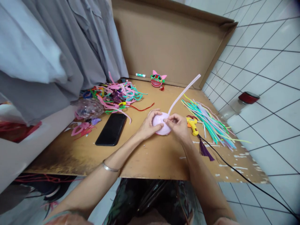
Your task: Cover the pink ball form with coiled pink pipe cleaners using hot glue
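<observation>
A round, pale purple coiled piece (160, 122) with ridged rings is held just above or on the wooden table (150, 162), near its middle. My left hand (150, 125) grips it from the left, with the thumb on its face and the fingers round its far edge. At its right side, my right hand (177, 124) pinches a pale pink-purple strip (184, 94) close to the disc. The free end of that strip rises up and to the right. Some pinkish red shows under the disc's lower rim.
A black phone (111, 129) and tangled colourful strips (119, 93) lie left. Right are a yellow glue gun (192, 125) with a black cord, a purple tassel (205, 151) and loose strips (211, 120). Behind stand a small animal-faced ornament (157, 80) and a cardboard panel (168, 43).
</observation>
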### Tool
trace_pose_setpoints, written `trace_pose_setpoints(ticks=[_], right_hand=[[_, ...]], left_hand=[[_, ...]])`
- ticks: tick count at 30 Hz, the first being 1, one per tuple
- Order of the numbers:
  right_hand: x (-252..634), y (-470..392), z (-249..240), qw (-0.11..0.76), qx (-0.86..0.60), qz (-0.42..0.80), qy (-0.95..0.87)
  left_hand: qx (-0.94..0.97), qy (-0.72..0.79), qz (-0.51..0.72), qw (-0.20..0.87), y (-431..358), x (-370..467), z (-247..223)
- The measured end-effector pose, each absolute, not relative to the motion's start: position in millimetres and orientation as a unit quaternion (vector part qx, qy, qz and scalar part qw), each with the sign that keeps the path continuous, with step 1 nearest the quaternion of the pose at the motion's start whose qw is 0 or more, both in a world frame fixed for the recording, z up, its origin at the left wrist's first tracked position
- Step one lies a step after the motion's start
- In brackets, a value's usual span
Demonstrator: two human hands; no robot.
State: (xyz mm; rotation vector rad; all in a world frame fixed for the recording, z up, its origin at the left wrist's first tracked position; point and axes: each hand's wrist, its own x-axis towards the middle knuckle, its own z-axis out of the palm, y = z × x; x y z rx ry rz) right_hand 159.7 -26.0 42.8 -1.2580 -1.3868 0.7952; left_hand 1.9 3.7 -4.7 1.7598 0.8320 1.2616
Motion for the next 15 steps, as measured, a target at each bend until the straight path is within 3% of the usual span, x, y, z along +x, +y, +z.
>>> trace_pose_setpoints(ticks=[15], right_hand=[[151.8, -27.6, 34.9, 0.558, -0.539, 0.312, -0.548]], left_hand=[[0.703, 0.354, 0.475, 0.393, 0.1, 1.2, -1.0]])
